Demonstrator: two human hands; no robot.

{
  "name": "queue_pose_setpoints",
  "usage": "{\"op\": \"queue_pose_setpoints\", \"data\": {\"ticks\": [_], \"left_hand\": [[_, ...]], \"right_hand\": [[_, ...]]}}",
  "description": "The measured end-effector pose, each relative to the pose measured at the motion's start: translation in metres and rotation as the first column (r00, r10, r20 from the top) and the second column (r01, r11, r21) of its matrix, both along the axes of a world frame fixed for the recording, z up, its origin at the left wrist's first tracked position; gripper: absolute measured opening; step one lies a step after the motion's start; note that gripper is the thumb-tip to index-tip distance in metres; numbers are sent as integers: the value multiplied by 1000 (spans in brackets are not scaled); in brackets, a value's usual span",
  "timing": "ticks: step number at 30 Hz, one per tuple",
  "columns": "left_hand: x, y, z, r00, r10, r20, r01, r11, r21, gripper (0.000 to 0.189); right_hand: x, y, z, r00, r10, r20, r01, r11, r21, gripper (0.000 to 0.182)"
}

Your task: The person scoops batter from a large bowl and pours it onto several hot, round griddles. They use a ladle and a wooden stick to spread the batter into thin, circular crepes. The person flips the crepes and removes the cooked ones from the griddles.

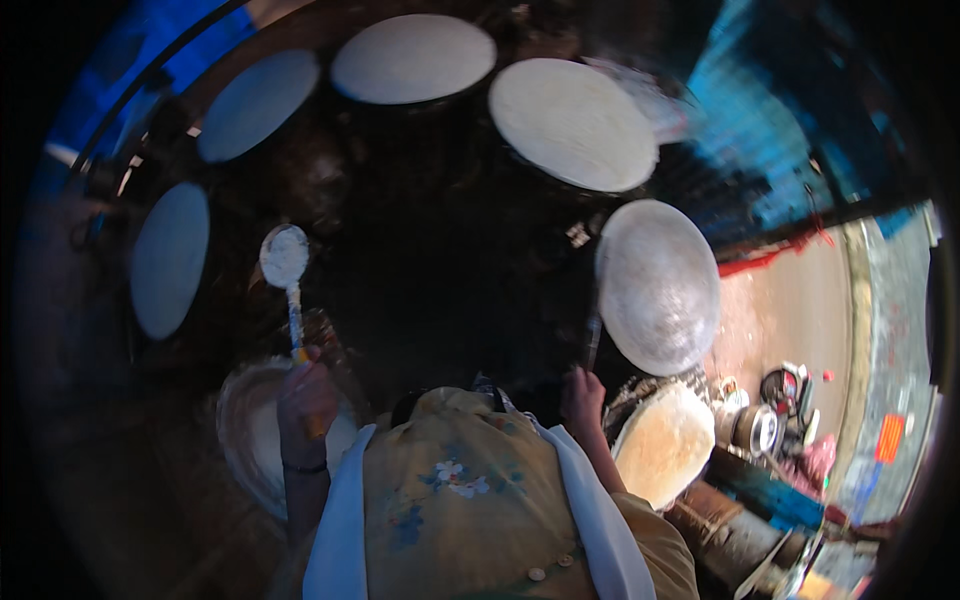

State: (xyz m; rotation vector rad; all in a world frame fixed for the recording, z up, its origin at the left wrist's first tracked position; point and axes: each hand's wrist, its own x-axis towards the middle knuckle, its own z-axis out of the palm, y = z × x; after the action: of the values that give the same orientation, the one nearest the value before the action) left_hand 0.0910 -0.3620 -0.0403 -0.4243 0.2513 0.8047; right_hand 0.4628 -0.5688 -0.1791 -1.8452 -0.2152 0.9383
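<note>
My left hand [309, 397] grips the yellow handle of a ladle [285, 257] whose bowl is coated or filled with white batter. Below that hand stands a large round vessel [231, 442] with whitish liquid in it. On the right, my right hand [583, 394] is closed around the handle of a thin tool [594, 341], whose far end lies at the left rim of a bare grey metal griddle [660, 289]. Pale round sheets lie in an arc in front: one at top right [574, 124], one at top centre [414, 58], others at left [259, 106] [170, 261].
A stack of pale, browned flatbreads [666, 446] is beside my right forearm. Beyond it are a metal pot [754, 430], a pink plastic bag [816, 461] and a red cloth or strip [754, 264]. Blue sheeting [757, 112] hangs at upper right.
</note>
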Motion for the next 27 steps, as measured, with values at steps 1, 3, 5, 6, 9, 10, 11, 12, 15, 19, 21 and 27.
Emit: {"op": "queue_pose_setpoints", "data": {"ticks": [1,3,5,6,9,10,11,12,15,19,21,27], "left_hand": [[-23,-12,-13,996,93,-10,-93,995,-24,24],[-52,-36,-22,960,258,-113,-267,961,-77,14],[-82,-47,-35,888,346,-303,-392,914,-106,5],[-100,-56,-53,851,387,-356,-451,885,-116,3],[-160,-77,-119,726,371,-579,-489,871,-56,4],[-176,-80,-145,676,334,-656,-466,884,-30,5],[-191,-79,-170,565,219,-796,-339,940,18,7],[-201,-77,-198,415,106,-904,-193,981,27,10],[-193,-82,-275,-310,-230,-923,311,893,-327,20],[-161,-97,-239,-374,-280,-884,506,737,-448,33],[-138,-116,-256,-250,-294,-923,500,777,-383,27],[-86,-170,-237,845,211,-491,-223,974,35,15]], "right_hand": [[3,9,5,973,-227,-32,226,974,-15,27],[5,13,-43,973,-196,121,183,977,114,20],[-9,23,-40,924,357,140,-317,916,-245,22],[-29,43,-32,880,451,148,-403,874,-270,21],[-76,84,-26,805,593,30,-586,801,-120,24],[-83,94,-28,787,615,-36,-616,787,-34,26],[-94,103,-18,735,676,-59,-678,735,-23,27],[-101,112,-5,682,726,-84,-729,684,-14,29],[-112,130,9,596,794,-121,-802,595,-49,41],[-141,142,31,493,857,-150,-870,485,-89,45],[-153,149,33,417,884,-209,-909,410,-77,44],[-202,185,13,85,984,-158,-996,78,-54,39]]}}
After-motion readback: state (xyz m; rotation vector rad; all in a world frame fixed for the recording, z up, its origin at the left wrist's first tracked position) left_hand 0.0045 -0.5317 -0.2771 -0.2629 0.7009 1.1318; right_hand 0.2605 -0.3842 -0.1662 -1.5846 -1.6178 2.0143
